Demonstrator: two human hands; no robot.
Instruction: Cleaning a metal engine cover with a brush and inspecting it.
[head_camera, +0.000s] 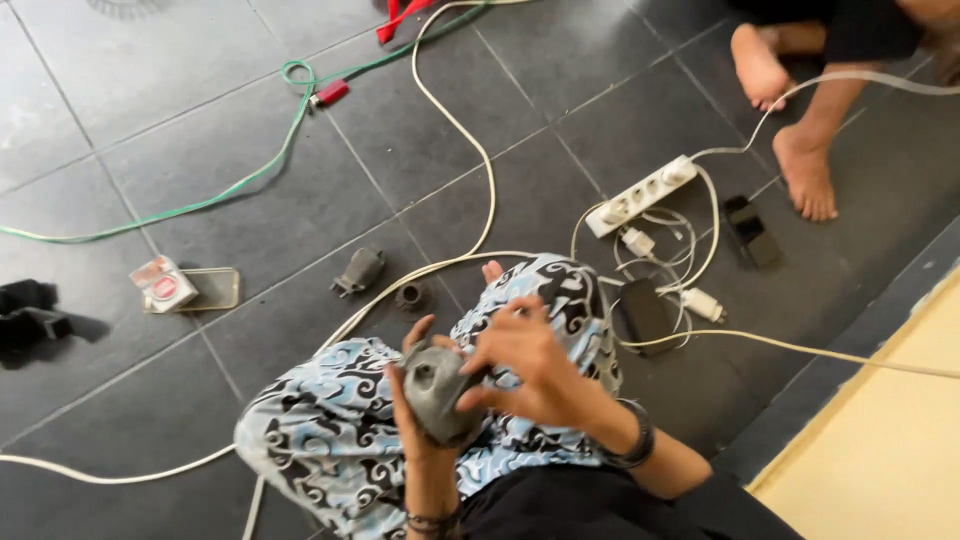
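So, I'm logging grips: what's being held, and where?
A grey metal part: left hand cups its underside and side, right hand touches its upper right edge.

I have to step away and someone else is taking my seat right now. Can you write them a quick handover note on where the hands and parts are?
Left hand: grip closed around the grey metal part, held over the lap.
Right hand: fingers on the part's upper right side.
On the floor tiles ahead: two smaller dark parts, apart from the held one.
Power strip with chargers lies to the right.
Done: part picked up. Left: the two floor parts remain untouched.
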